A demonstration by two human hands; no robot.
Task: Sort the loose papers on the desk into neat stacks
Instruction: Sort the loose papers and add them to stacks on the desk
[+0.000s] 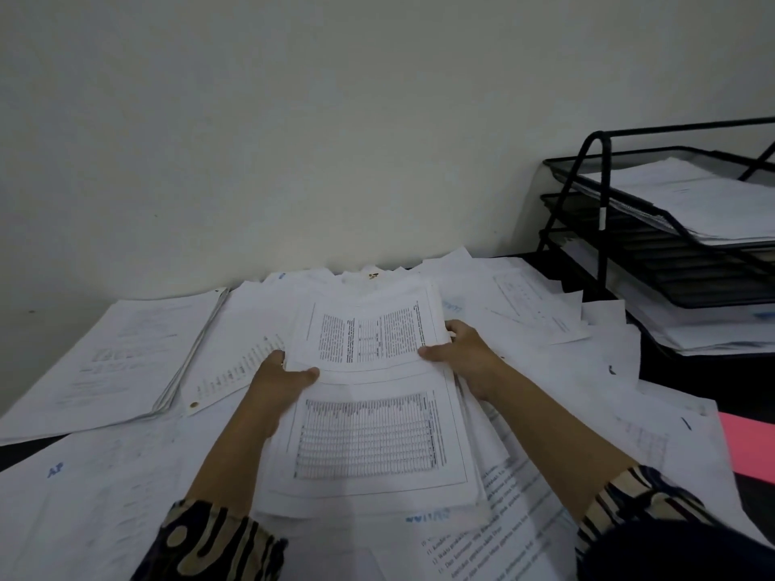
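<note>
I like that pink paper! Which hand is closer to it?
Right. The right hand grips the sheet at the middle, on the pink paper's side; the left hand grips the sheet's opposite edge, farther away.

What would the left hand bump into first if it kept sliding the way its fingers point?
Probably the sheet with printed text that the left hand already grips by its edge; beyond it, the right hand holding the other side. Depth is hard to judge.
</note>
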